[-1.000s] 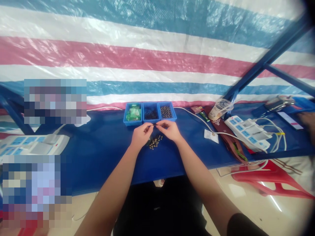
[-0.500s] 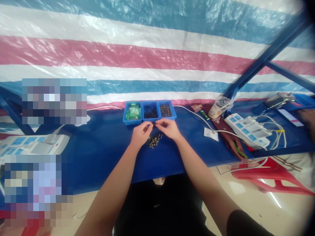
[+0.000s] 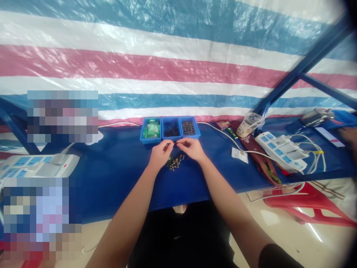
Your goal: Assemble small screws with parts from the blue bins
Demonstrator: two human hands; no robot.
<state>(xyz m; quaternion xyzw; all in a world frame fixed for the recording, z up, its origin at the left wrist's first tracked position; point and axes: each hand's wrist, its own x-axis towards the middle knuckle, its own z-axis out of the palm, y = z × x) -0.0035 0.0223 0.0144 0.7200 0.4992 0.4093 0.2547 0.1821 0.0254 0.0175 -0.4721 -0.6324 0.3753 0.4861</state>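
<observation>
My left hand (image 3: 162,152) and my right hand (image 3: 191,148) meet fingertip to fingertip just in front of the blue bins. Both are closed in a pinch on a small dark piece (image 3: 175,143), too small to name. Below them on the table lies a loose pile of brass-and-black screw-like parts (image 3: 175,163). Three joined blue bins stand behind the hands: the left bin (image 3: 142,138) holds green-and-clear packets, the middle bin (image 3: 172,120) small black parts, the right bin (image 3: 197,133) many small metal pieces.
On the right of the blue table (image 3: 117,186) are a plastic cup (image 3: 249,124), a brown strap-like bag (image 3: 258,158), a small white packet (image 3: 240,155) and a power strip (image 3: 280,152) with cables. Another power strip (image 3: 68,163) lies left. A red stool (image 3: 312,204) stands below.
Both hands stay pinched together over the pile with almost no movement. The whole view has shifted slightly, so everything appears a little lower.
</observation>
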